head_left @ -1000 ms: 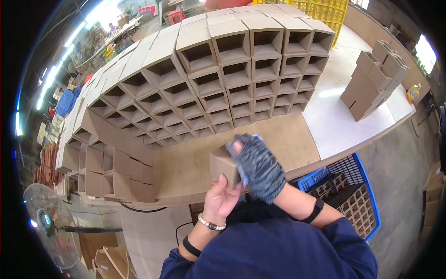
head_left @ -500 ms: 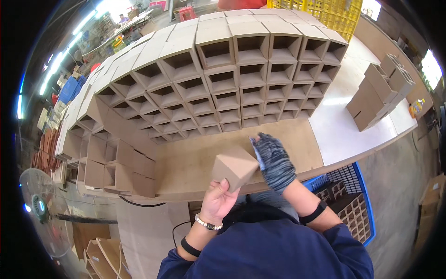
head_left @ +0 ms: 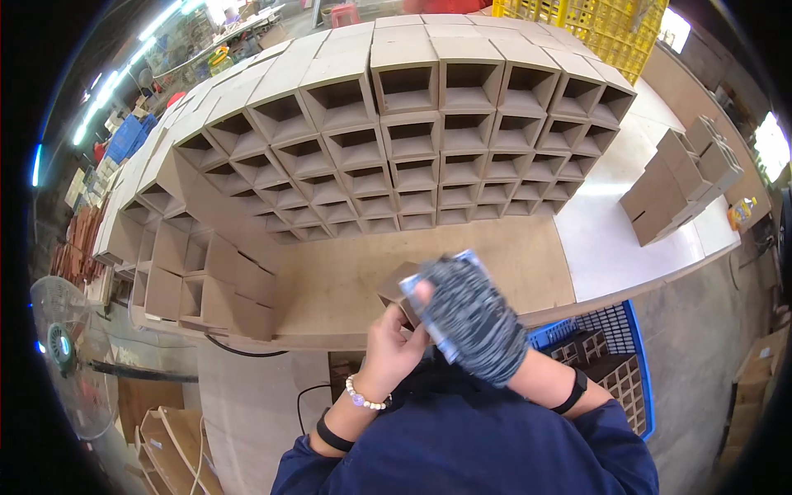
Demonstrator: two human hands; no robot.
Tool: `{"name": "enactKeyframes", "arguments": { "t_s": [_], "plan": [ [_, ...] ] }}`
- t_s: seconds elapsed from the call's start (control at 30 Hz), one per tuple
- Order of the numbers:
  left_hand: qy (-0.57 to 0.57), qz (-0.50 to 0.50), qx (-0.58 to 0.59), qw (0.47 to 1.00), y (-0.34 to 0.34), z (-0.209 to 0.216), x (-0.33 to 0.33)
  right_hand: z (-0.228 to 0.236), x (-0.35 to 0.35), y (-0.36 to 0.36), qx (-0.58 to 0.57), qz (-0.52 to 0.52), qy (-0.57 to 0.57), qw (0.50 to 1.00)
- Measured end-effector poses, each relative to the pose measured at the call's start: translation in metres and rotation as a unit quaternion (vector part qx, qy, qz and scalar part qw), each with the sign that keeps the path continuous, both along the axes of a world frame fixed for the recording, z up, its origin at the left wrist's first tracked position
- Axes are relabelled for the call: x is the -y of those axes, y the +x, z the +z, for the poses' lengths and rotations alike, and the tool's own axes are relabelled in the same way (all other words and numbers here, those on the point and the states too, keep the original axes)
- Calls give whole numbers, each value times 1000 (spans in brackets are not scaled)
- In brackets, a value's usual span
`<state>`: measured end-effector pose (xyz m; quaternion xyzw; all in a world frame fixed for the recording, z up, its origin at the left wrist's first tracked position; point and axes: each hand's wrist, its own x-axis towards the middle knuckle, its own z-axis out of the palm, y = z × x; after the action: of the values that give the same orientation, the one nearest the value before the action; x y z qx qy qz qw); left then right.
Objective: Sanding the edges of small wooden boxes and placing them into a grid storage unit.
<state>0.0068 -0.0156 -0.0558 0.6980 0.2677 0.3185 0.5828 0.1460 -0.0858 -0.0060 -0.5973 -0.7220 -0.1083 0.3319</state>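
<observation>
Close to the bench's front edge, my left hand (head_left: 394,346) grips a small brown square box (head_left: 396,280) by its lower side. Much of that box is hidden behind my right hand (head_left: 474,318), which wears a grey-black knit glove. Pinched under the right thumb is a flat pale-blue and white sheet (head_left: 445,345), its edges showing on both sides of the glove. The sheet overlaps the box; whether they touch I cannot tell. What the sheet is made of is not clear.
Open-fronted brown boxes (head_left: 412,173) are stacked in a wide curved wall across the wooden bench (head_left: 330,272). More boxes (head_left: 219,280) stand at left, another group (head_left: 668,186) at right. A blue crate (head_left: 643,363) sits below on the right, a fan (head_left: 62,346) at left.
My right hand has moved left and nearer, bringing the sheet over the box. The box has been turned and is now mostly covered. My view has shifted slightly.
</observation>
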Motion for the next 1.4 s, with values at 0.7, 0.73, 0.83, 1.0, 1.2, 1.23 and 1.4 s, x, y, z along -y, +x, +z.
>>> {"name": "enactKeyframes", "arguments": {
  "t_s": [0.7, 0.73, 0.83, 1.0, 1.2, 1.23, 1.4],
  "plan": [
    [-126, -62, -19, 990, -6, -21, -5, -24, -7, 14, 75, 16, -39, 996],
    [-122, -62, -3, 991, -4, -18, -5, -19, -6, 7, 71, 54, -38, 995],
    [-106, -54, 23, 993, 0, -11, -1, -15, -16, 10, 75, 14, -154, 985],
    [-37, -54, -70, 995, -5, -10, -1, -31, -17, 20, 101, -21, -83, 991],
    [-184, -66, 66, 979, -8, -27, -4, -68, -26, 45, 113, -120, -231, 959],
    [-205, -69, 75, 974, -12, -29, -5, -84, -17, 61, 122, -155, -186, 963],
    [-336, -46, 203, 918, -18, -55, -22, -69, 2, 62, 59, -141, -140, 978]
  ]
}}
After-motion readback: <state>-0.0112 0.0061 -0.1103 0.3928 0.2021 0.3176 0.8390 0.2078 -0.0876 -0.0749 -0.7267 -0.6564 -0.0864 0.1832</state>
